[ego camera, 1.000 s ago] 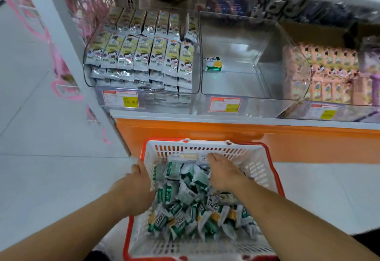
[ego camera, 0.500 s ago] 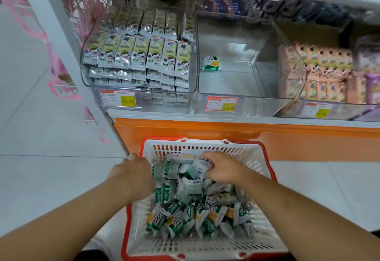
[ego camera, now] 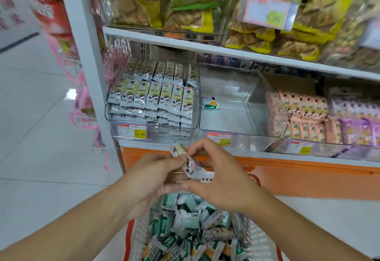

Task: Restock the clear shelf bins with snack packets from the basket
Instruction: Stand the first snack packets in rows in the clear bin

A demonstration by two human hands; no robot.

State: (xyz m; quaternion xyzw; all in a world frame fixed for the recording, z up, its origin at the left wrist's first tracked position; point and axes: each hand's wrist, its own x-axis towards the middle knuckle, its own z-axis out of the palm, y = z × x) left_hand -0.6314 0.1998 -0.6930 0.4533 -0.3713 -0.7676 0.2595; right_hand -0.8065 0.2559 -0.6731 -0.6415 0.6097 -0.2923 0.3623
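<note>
Head view: at lower centre, both hands meet above the white slatted basket (ego camera: 259,242). The left hand (ego camera: 151,176) and right hand (ego camera: 219,178) pinch crinkly foil snack packets (ego camera: 186,161) between curled fingers, probably gathering them for the nearly empty clear rigid bin (ego camera: 227,125) at centre, which holds one green packet (ego camera: 209,103).
</note>
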